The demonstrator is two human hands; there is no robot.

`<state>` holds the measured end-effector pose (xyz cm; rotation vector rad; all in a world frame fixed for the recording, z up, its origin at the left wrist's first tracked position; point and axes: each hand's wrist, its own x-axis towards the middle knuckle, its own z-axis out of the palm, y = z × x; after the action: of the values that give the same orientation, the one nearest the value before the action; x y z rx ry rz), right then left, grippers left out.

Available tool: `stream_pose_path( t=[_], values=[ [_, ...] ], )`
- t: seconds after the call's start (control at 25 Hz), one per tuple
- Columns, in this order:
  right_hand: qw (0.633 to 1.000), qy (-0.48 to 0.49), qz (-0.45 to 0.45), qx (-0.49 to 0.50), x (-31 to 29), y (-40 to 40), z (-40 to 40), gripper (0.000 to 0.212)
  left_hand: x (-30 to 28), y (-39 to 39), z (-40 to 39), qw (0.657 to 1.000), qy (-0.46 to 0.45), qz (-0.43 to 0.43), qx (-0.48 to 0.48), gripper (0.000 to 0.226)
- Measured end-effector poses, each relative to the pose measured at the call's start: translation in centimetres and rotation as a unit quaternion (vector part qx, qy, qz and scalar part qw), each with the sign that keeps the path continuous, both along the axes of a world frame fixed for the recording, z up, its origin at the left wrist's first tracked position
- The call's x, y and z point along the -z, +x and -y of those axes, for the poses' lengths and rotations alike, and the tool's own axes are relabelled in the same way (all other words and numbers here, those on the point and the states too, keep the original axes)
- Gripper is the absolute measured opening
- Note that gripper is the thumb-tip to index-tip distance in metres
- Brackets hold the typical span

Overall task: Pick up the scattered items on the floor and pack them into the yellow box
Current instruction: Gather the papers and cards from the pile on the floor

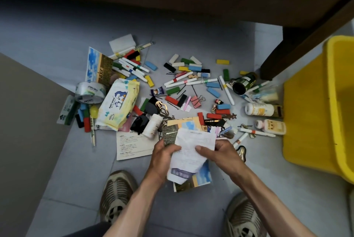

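Scattered items cover the grey tiled floor (57,49) ahead of the person's two sneakers. At the left lie a roll of clear tape (90,92), a pack of baby wipes (118,103) and a picture card (98,66) leaning partly over the heap. Markers and coloured wooden blocks (191,68) spread across the middle, with a pink binder clip (196,101) among them. To the right a dark green bottle (243,82) lies on its side, and two white bottles (259,109) lie near the yellow box (314,114), which stands at the right edge, just beside a dark furniture leg (287,52). A printed sheet (132,145) lies flat on the floor just left of the hands.

The left hand (162,157) and right hand (223,153) together hold a stack of papers and cards (191,152) above the floor, well apart from the box. On each hand the thumb presses on the white top sheet while the fingers curl underneath, clamped on the stack's edges. A sky-printed card sticks out at the stack's lower end.
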<state>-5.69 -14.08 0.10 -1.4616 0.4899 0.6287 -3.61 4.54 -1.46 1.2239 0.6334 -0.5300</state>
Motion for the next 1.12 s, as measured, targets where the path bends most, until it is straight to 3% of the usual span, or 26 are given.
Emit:
stream_pose_path(
  t=[0.12,0.24,0.36,0.44,0.48,0.56,0.6,0.64,0.68,0.72,0.76,0.96,1.12],
  values=[
    [0.999,0.032,0.015,-0.023,0.2,-0.5,0.3,0.019,0.2,0.1,-0.2,0.998,0.045,-0.003,-0.043,0.022],
    [0.998,-0.015,0.007,0.067,0.6,-0.5,-0.7,0.012,-0.3,0.2,-0.1,0.998,0.057,0.012,-0.010,0.025],
    [0.990,-0.100,0.024,0.096,1.5,-0.4,-1.7,0.031,-0.6,0.0,0.1,0.999,0.051,0.016,-0.006,0.028],
    [0.994,0.019,-0.009,0.105,2.3,-0.2,-1.8,0.053,-0.5,0.1,-0.2,0.999,0.043,-0.005,-0.011,0.028],
    [0.990,0.085,-0.039,0.105,2.7,-0.2,-1.9,0.055,-0.4,0.1,-0.5,1.000,0.028,-0.007,0.005,0.027],
    [0.984,0.125,-0.061,0.113,3.5,-0.1,-2.1,0.042,-0.3,0.4,-1.6,0.997,0.043,0.024,0.051,0.018],
    [0.984,0.101,-0.053,0.137,3.8,-0.1,-2.1,0.033,0.2,0.6,-2.4,0.987,0.117,0.051,0.093,0.021],
    [0.981,0.074,-0.043,0.177,4.1,-0.2,-2.0,0.027,1.0,0.8,-3.6,0.950,0.251,0.076,0.171,0.035],
    [0.974,0.055,-0.035,0.217,4.2,-0.3,-1.7,0.023,2.0,0.5,-5.0,0.869,0.403,0.085,0.273,0.052],
    [0.969,0.045,-0.029,0.243,4.1,-0.4,-1.3,0.022,2.9,0.0,-6.3,0.782,0.500,0.082,0.362,0.069],
    [0.967,0.036,-0.023,0.253,4.1,-0.5,-0.9,0.022,3.5,-0.5,-7.3,0.730,0.543,0.077,0.408,0.079],
    [0.974,0.001,-0.013,0.228,4.0,-1.4,-0.7,0.023,4.6,-1.0,-8.1,0.624,0.635,0.155,0.429,0.051],
    [0.973,-0.009,-0.014,0.229,3.4,-1.2,-1.2,0.021,2.7,-0.5,-7.5,0.585,0.658,0.191,0.434,0.025]
  ],
)
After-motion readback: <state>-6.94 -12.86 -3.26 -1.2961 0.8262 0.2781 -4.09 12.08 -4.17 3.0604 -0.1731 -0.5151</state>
